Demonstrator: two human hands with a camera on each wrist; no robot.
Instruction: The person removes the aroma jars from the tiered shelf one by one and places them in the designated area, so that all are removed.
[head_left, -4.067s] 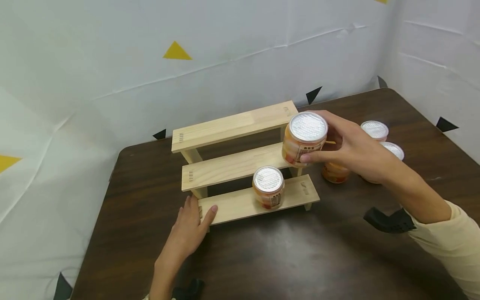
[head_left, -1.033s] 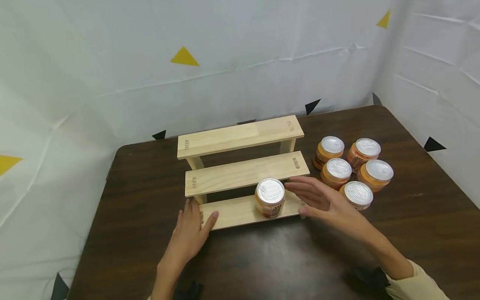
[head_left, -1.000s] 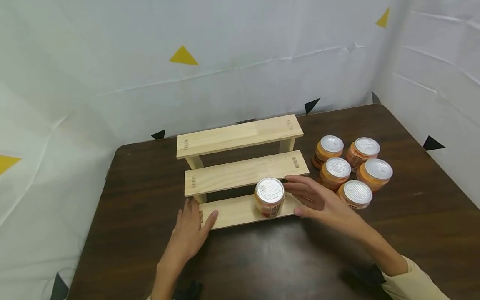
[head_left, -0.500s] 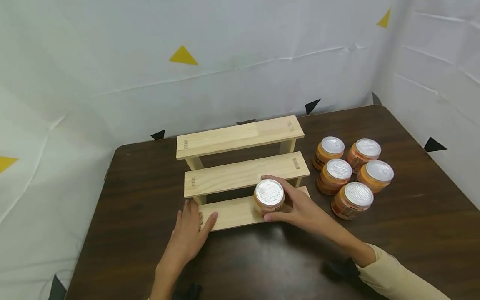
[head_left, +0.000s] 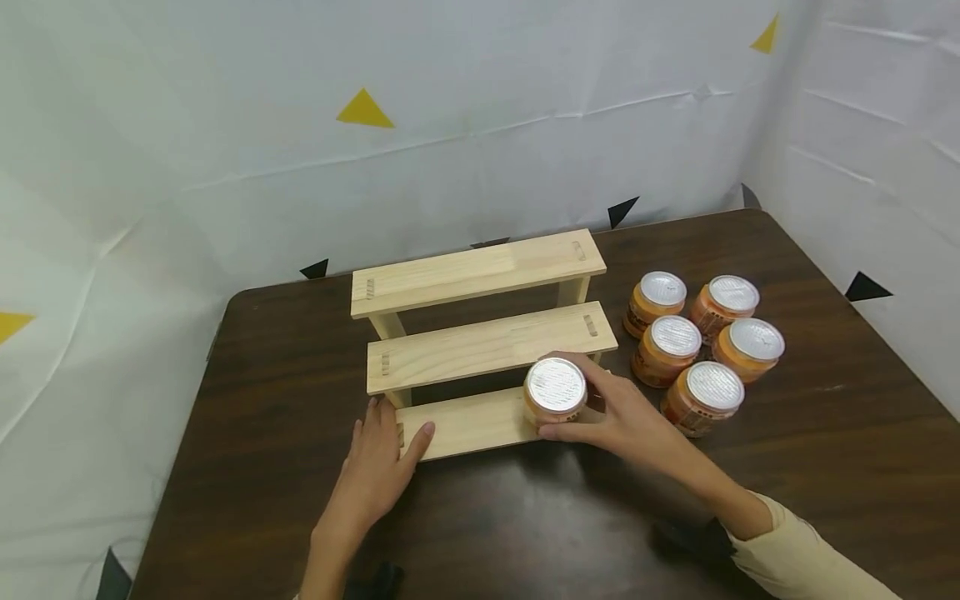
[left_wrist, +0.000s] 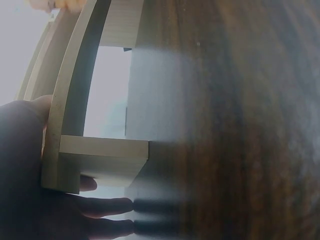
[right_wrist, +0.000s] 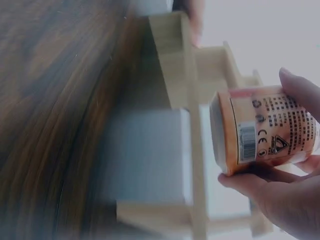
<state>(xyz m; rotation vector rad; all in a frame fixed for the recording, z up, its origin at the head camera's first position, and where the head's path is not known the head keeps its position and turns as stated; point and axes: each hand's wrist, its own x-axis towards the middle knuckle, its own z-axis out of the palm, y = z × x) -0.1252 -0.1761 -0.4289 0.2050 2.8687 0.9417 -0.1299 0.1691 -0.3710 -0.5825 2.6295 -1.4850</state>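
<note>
In the head view my right hand (head_left: 618, 417) grips an orange jar (head_left: 555, 392) with a silver lid, at the right part of the lowest step of a three-step wooden rack (head_left: 468, 423). The right wrist view shows thumb and fingers round the jar (right_wrist: 272, 127), its printed label and barcode facing the camera. Whether the jar's base touches the step I cannot tell. My left hand (head_left: 375, 467) rests at the left end of that step, thumb on the board and straight fingers along its end. Those fingers (left_wrist: 107, 206) show beside the rack's leg in the left wrist view.
Several similar jars (head_left: 716, 392) stand grouped on the dark wooden table (head_left: 292, 400), right of the rack. The middle (head_left: 487, 343) and top (head_left: 480, 271) steps rise behind the lowest one. White sheeting (head_left: 480, 158) hangs along the back and sides.
My right hand, which earlier held a jar over the middle step, has come down open, taken hold of the jar on the lowest step and shifted it slightly right. The left hand stays.
</note>
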